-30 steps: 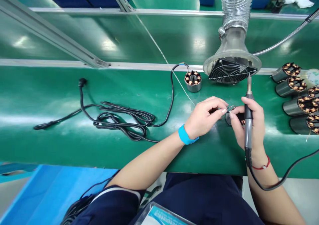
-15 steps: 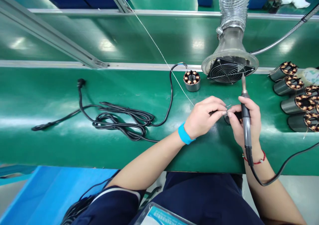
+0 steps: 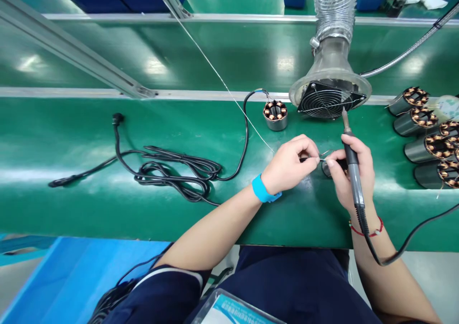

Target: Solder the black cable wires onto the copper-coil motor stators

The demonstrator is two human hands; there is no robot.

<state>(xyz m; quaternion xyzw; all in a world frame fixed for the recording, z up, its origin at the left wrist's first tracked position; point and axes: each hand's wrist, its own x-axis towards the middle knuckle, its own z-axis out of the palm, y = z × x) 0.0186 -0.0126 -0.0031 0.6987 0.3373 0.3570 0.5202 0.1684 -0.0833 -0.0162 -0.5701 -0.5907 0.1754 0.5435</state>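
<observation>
above glossy green worktop [image 3: 89, 209], soldering iron [image 3: 353, 171], flared hood [image 3: 332, 63], silvery duct [image 3: 335, 8]

Badge [image 3: 233, 309], print blurred, nothing legible

Stator [image 3: 325, 169] partly hidden by right hand [image 3: 365, 172], badge [image 3: 233, 310] cropped

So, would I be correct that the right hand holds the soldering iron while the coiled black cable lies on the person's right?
Not quite: the head view shows the coiled black cable lying on the person's left; the right hand does hold the soldering iron.
</observation>
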